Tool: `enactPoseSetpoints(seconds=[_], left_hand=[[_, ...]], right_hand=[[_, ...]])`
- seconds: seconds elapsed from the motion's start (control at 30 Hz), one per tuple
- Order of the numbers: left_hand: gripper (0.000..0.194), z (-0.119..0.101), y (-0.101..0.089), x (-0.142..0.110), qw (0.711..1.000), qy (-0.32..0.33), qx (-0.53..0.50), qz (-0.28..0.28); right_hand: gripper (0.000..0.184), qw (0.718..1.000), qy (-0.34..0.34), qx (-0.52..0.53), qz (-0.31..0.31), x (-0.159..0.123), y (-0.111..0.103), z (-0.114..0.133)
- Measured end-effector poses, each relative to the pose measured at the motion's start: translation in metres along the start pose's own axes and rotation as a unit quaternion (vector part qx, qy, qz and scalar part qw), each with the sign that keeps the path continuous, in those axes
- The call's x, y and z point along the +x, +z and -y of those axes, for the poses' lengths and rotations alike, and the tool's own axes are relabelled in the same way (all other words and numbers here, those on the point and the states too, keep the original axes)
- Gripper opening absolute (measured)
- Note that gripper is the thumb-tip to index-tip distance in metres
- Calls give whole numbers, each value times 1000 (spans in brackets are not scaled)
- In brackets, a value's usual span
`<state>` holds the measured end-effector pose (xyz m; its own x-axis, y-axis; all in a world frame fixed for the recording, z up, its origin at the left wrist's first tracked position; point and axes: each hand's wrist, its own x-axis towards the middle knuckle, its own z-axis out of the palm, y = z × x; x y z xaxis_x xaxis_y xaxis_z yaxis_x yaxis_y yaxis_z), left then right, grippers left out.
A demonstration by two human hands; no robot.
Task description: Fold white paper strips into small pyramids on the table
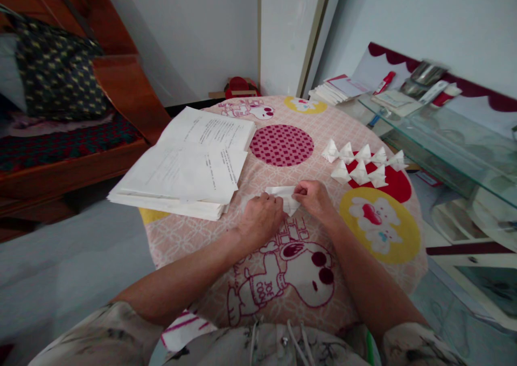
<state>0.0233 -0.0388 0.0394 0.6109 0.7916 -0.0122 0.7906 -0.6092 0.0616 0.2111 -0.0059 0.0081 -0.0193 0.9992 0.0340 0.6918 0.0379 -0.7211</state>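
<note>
On the table (181, 242), my curled left fingers (275, 202) and pinching right fingers (300, 190) hold paper (289, 204), likely light, crease-prone, best edge-held.

At far left, a dark patterned bag (58, 70) on a wooden bench (125, 91) with a dark seat cover (68, 146). At the back, low by the wall (202, 27), a red object (238, 85), too indistinct to name. At right, a glass shelf (452, 140) with a shiny metal container (428, 72) and a red marker (384, 83) about it; near these, stacked booklets (333, 91). In the middle, a cloth-covered worktop (191, 237), pink, printed with a cartoon dog (299, 281) and yellow circles (410, 232).
</note>
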Motion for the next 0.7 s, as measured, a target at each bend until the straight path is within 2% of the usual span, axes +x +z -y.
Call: enactPoseSetpoints(seconds=[0.13, 0.2, 0.3, 0.4, 0.47, 0.57, 0.7], left_hand=[[28, 17, -1, 8, 998, -63, -10, 12], [26, 31, 3, 15, 993, -112, -38, -18], [22, 50, 13, 25, 988, -95, -87, -85], [23, 59, 22, 34, 986, -50, -120, -105], [24, 59, 26, 39, 984, -33, -146, -99], [24, 55, 27, 42, 976, -43, -197, -79], [16, 54, 21, 41, 958, -59, -279, -21]], right_hand=[[8, 1000, 3, 0, -5, 0, 0, 2], [8, 1000, 6, 1, -8, 0, 0, 1], [7, 1000, 2, -2, -13, 0, 1, 0], [5, 1000, -3, -5, -12, -1, 1, 0], [4, 1000, 1, -5, -11, -2, 0, 1], [3, 1000, 10, -11, -16, -3, -1, 1], [24, 999, 21, -34, -26, -3, -7, -2]])
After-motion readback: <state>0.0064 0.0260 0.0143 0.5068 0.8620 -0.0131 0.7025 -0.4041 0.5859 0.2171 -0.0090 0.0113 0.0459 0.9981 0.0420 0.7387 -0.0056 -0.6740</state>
